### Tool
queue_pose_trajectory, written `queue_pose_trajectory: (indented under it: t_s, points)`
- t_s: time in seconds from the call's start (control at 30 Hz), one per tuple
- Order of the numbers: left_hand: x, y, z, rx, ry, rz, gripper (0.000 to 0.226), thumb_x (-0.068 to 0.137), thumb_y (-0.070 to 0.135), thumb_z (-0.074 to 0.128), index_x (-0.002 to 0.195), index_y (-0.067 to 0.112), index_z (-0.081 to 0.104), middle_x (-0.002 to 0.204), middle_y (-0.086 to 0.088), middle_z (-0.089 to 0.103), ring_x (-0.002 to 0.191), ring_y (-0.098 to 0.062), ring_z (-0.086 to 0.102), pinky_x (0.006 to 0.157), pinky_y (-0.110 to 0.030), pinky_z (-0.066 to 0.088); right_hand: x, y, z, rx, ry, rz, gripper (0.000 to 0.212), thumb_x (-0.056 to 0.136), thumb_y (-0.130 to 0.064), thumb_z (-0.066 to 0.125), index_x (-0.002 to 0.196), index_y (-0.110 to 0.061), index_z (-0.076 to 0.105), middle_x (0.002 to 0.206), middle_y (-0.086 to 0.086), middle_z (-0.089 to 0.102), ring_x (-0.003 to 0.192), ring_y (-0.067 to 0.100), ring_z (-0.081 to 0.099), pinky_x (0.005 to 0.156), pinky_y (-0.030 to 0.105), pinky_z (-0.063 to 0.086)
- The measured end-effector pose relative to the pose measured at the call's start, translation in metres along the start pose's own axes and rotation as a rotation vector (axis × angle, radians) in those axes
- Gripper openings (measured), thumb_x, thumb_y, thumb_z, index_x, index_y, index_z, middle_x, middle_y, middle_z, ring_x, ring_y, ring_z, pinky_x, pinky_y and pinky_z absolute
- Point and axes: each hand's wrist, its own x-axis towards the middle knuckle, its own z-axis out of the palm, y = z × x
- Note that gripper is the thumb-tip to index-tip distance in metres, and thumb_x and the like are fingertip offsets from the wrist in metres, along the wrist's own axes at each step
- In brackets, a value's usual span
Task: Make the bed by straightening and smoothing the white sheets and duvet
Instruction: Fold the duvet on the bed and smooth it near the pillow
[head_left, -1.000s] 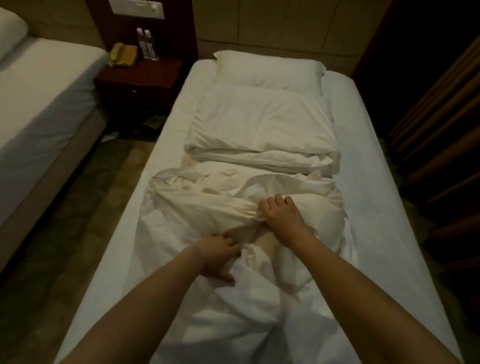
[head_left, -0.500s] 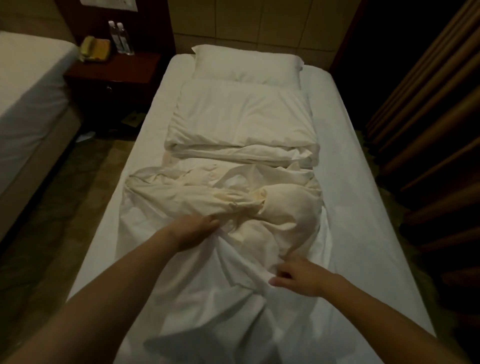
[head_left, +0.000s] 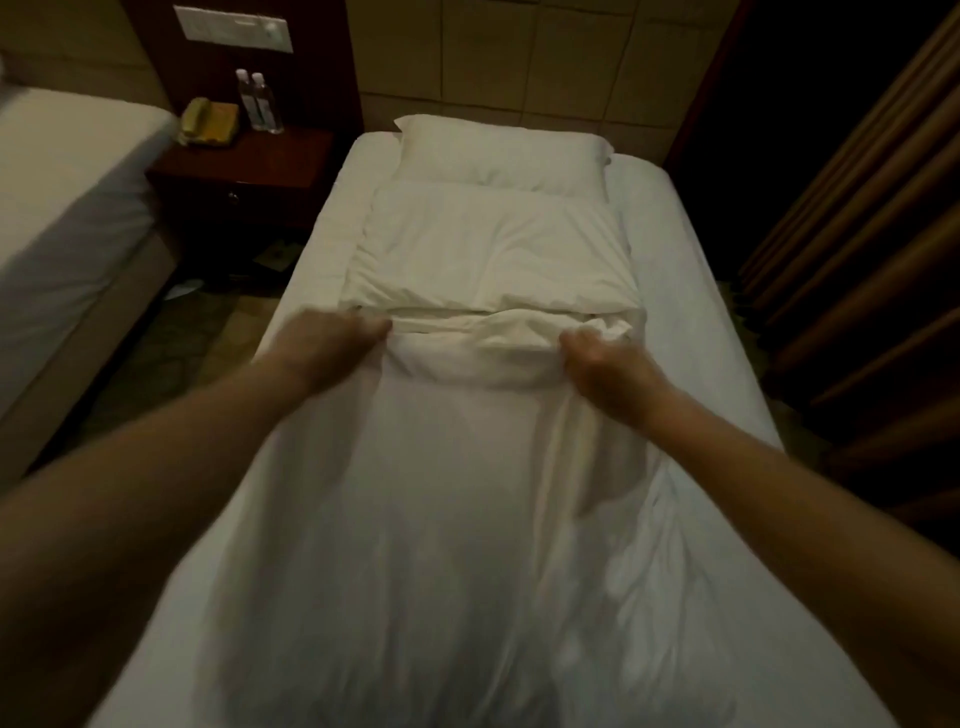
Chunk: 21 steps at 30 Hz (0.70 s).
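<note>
White duvet (head_left: 467, 545) runs down the middle of the bed, near end to mid-bed, mostly flat, with creases on the right side. Both hands sit at its far folded edge: left hand (head_left: 332, 340) and right hand (head_left: 605, 369), fingers curled into the cloth, each gripping a bunch. Wide spacing looks meant to pull the fold evenly and square. Blur on the left hand, so exact finger hold unclear. Just beyond, a folded layer (head_left: 493, 254) butts the pillow (head_left: 498, 153). Sheet (head_left: 691, 312) shows bare on both sides. Far left: nightstand (head_left: 234, 171) with phone (head_left: 205, 122) and two bottles (head_left: 258, 101); second bed (head_left: 67, 208) left; curtains (head_left: 857, 260) right.
</note>
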Motion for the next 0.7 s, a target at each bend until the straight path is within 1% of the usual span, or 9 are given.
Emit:
queue_pose_trajectory:
  t_s: [0.07, 0.13, 0.23, 0.33, 0.4, 0.47, 0.57, 0.63, 0.7]
  points:
    - [0.02, -0.027, -0.019, 0.053, 0.132, -0.02, 0.033, 0.097, 0.021, 0.038, 0.129, 0.018, 0.037, 0.099, -0.009, 0.061, 0.069, -0.029, 0.062, 0.053, -0.029, 0.037, 0.032, 0.034, -0.007, -0.059, 0.117, 0.024, 0.026, 0.066, 0.002, 0.076, 0.076, -0.001, 0.052, 0.057, 0.017, 0.054, 0.032, 0.029, 0.05, 0.03, 0.025, 0.039]
    - [0.042, -0.038, -0.028, 0.046, 0.196, -0.092, 0.025, 0.097, 0.02, 0.042, 0.12, 0.014, 0.041, 0.089, -0.011, 0.061, 0.057, -0.028, 0.055, 0.048, -0.028, 0.033, 0.055, 0.056, -0.005, 0.068, 0.117, 0.198, 0.014, 0.082, -0.004, 0.062, 0.086, 0.005, 0.053, 0.067, 0.026, 0.057, 0.046, 0.039, 0.056, 0.043, 0.039, 0.048]
    - [0.058, -0.03, -0.013, -0.033, 0.12, -0.162, 0.025, 0.098, 0.019, 0.038, 0.122, 0.012, 0.044, 0.103, -0.015, 0.062, 0.082, -0.036, 0.065, 0.056, -0.032, 0.034, 0.059, 0.044, 0.028, 0.108, -0.044, 0.351, 0.021, 0.091, -0.012, 0.055, 0.097, 0.007, 0.058, 0.081, 0.032, 0.062, 0.065, 0.047, 0.061, 0.057, 0.045, 0.047]
    - [0.058, -0.007, 0.035, -0.034, -0.069, -0.089, 0.034, 0.097, 0.017, 0.035, 0.13, 0.017, 0.039, 0.117, -0.01, 0.058, 0.098, -0.031, 0.063, 0.065, -0.034, 0.04, 0.049, 0.022, 0.073, 0.154, -0.091, 0.212, 0.023, 0.073, -0.01, 0.078, 0.064, 0.003, 0.062, 0.053, 0.026, 0.06, 0.039, 0.038, 0.057, 0.041, 0.036, 0.046]
    - [0.067, 0.006, 0.069, -0.086, -0.121, -0.134, 0.029, 0.096, 0.017, 0.035, 0.124, 0.017, 0.043, 0.114, -0.009, 0.06, 0.097, -0.031, 0.064, 0.069, -0.035, 0.045, 0.049, 0.026, 0.108, 0.141, -0.139, 0.183, 0.031, 0.08, -0.019, 0.073, 0.059, -0.001, 0.062, 0.055, 0.022, 0.062, 0.043, 0.034, 0.059, 0.045, 0.031, 0.045]
    - [0.08, 0.022, 0.1, -0.114, -0.079, -0.172, 0.02, 0.093, 0.017, 0.044, 0.111, 0.015, 0.051, 0.1, -0.01, 0.064, 0.087, -0.031, 0.066, 0.068, -0.035, 0.049, 0.049, 0.029, 0.149, 0.142, -0.238, 0.217, 0.041, 0.096, -0.034, 0.049, 0.074, -0.003, 0.066, 0.076, 0.018, 0.069, 0.065, 0.035, 0.065, 0.056, 0.031, 0.04]
    - [0.098, 0.047, 0.142, 0.001, 0.038, -0.096, 0.019, 0.059, 0.014, 0.081, 0.068, 0.013, 0.064, 0.053, -0.007, 0.059, 0.042, -0.023, 0.06, 0.04, -0.025, 0.047, 0.047, 0.025, 0.209, 0.108, -0.344, 0.213, 0.047, 0.099, -0.04, 0.033, 0.09, -0.011, 0.068, 0.088, 0.012, 0.07, 0.079, 0.032, 0.065, 0.061, 0.03, 0.038]
    - [0.111, 0.058, 0.174, 0.096, 0.058, -0.098, 0.028, 0.044, 0.02, 0.088, 0.053, 0.015, 0.062, 0.041, 0.0, 0.051, 0.031, -0.016, 0.051, 0.033, -0.018, 0.038, 0.046, 0.018, 0.242, 0.15, -0.33, 0.229, 0.045, 0.097, -0.038, 0.038, 0.078, -0.011, 0.069, 0.073, 0.011, 0.069, 0.067, 0.031, 0.066, 0.058, 0.032, 0.045]
    - [0.125, 0.07, 0.211, 0.162, 0.032, -0.132, 0.025, 0.046, 0.028, 0.086, 0.054, 0.018, 0.065, 0.04, 0.003, 0.05, 0.032, -0.009, 0.05, 0.034, -0.015, 0.036, 0.046, 0.014, 0.271, 0.199, -0.228, 0.264, 0.042, 0.09, -0.032, 0.047, 0.057, -0.012, 0.065, 0.05, 0.01, 0.061, 0.045, 0.028, 0.059, 0.046, 0.032, 0.047]
